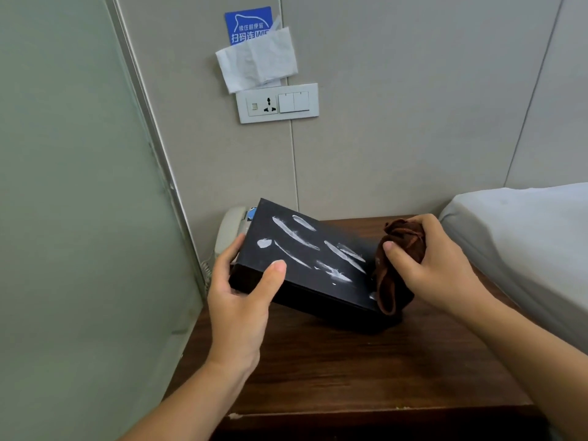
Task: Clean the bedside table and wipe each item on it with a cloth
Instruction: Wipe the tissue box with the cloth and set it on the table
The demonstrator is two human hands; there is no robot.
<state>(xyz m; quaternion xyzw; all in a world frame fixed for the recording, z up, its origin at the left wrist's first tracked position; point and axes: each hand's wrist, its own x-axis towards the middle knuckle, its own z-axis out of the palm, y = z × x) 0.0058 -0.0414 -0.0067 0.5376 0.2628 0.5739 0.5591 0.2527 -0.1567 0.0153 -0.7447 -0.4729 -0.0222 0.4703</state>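
Observation:
A flat black box (pixel 302 259) with several white smears on its top face is tilted up above the dark wooden bedside table (pixel 350 361). My left hand (pixel 241 297) grips the box's near left corner, thumb on top. My right hand (pixel 436 265) holds a bunched brown cloth (pixel 401 240) against the box's right end; part of the cloth hangs down over the box's right edge.
A beige telephone (pixel 229 230) with a coiled cord stands behind the box at the table's back left. A bed with a white sheet (pixel 525 237) borders the table on the right. A frosted glass panel (pixel 79 218) stands left. On the wall are a socket panel (pixel 276 103) and tissue (pixel 257 62).

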